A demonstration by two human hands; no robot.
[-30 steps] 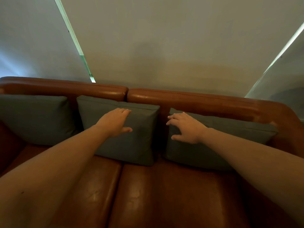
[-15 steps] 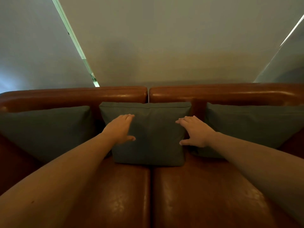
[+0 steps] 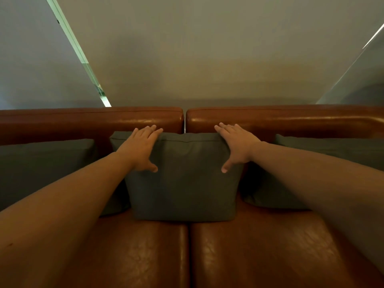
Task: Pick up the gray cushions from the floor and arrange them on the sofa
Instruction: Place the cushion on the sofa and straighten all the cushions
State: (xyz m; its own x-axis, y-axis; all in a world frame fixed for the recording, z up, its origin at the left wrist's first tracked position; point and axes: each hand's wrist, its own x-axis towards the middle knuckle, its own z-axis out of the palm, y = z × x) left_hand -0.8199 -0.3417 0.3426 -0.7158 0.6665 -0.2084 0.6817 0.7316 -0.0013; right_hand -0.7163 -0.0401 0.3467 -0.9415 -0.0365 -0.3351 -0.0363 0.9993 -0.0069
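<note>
Nearest the camera, the brown leather seat (image 3: 259, 252) of the sofa is bare, split down the middle by the seam between its two seat pads. Both forearms reach across it to the middle gray cushion (image 3: 182, 179), which stands upright on the seat, straddling that seam and leaning toward the backrest.

The left hand (image 3: 141, 148) lies flat on the cushion's upper left corner, fingers straight and reaching over the top edge, thumb spread on the front face. The right hand (image 3: 236, 146) mirrors it on the upper right corner. Neither hand is clenched or curled round the fabric; both press with flat palms, as if squaring the cushion up.

To either side, the left gray cushion (image 3: 45, 169) and the right gray cushion (image 3: 324, 150) already stand against the backrest (image 3: 83, 119), each partly hidden behind an arm.

Judging from this, three cushions are placed and the work looks nearly done, with only the centring of the middle one in hand. The floor is out of view, so whether more cushions remain there cannot be told.

No brand, label or writing is legible anywhere.
</note>
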